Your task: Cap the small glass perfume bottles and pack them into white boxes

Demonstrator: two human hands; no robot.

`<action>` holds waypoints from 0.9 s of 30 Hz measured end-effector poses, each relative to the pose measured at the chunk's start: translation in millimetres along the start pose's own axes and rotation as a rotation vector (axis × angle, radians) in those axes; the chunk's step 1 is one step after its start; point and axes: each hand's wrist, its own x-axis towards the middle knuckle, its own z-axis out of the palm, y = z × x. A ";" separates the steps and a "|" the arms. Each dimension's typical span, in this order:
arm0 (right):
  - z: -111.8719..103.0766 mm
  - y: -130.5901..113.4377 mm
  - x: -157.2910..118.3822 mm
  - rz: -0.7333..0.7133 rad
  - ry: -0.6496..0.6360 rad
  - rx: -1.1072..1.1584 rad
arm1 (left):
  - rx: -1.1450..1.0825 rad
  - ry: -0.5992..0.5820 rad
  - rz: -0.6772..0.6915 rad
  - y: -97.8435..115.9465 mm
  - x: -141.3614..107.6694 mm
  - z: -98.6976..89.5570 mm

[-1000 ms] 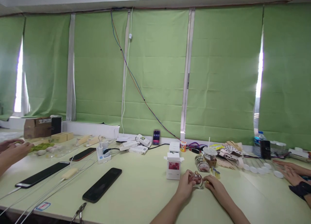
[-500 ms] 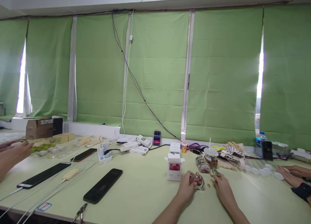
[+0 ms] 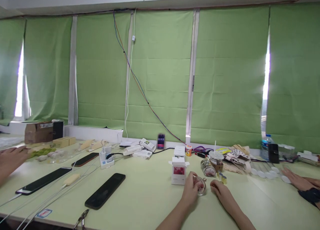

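My left hand [image 3: 191,188] is closed round a small rounded clear glass bottle [image 3: 201,186] with a pinkish-red pattern or contents, tilted with its neck to the right. Just right of the neck, my right hand [image 3: 219,189] has its fingers pinched together; whatever they may hold is hidden. Two small gold caps [image 3: 224,179] stand beyond the right hand's knuckles. More glass bottles [image 3: 208,167] of the same sort lie in a row behind. An open white box [image 3: 178,176] with a red picture stands left of the held bottle.
A drink cup [image 3: 216,157] with a straw and crumpled cloth [image 3: 237,161] are at the back right. Co-workers' hands show at the right [image 3: 295,180] and left [image 3: 12,161]. On the left lie a black phone [image 3: 105,191], another phone [image 3: 44,180], white cables and nail clippers [image 3: 82,218].
My right hand has moved left from the gold caps towards the bottle neck. The small gold piece that lay between my hands no longer shows on the table. The held bottle has turned slightly.
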 end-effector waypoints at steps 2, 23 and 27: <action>-0.6 -6.3 1.4 0.095 0.030 0.215 | 0.032 0.001 0.037 3.4 -1.0 -0.2; 1.0 -14.0 3.3 0.219 -0.051 0.730 | 0.163 -0.057 0.128 10.3 -1.5 -2.7; 3.8 -9.5 4.2 0.253 -0.049 0.768 | 0.160 -0.071 0.132 11.5 -2.5 -2.9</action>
